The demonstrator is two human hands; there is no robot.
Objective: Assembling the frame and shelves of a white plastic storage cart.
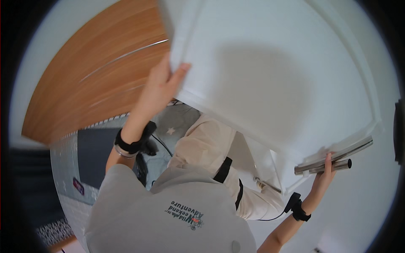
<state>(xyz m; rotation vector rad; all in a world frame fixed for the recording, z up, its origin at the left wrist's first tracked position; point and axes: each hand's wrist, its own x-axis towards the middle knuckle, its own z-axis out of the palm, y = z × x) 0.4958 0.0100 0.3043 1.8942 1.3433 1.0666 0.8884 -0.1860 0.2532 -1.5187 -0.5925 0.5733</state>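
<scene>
A large white panel-like piece (270, 76) with a raised rim fills the upper right, tilted in front of me. My left hand (162, 86) grips its left edge, thumb on the face and fingers behind. At the lower right corner, two shiny metal tubes (337, 165) lie side by side along the rim. My right hand (324, 170) is closed around these tubes, fingers partly hidden behind them. Below the panel, another white part with a shorter metal bar (268, 185) shows beside my leg. How the tubes join the panel cannot be made out.
Wood-fronted furniture (109, 63) with a metal strip stands at the left. Beneath it lie a dark mat (99, 156) and a grey patterned floor covering (171, 122). A black cable (162, 143) runs near my left wrist. A white wall or surface (354, 206) is at the right.
</scene>
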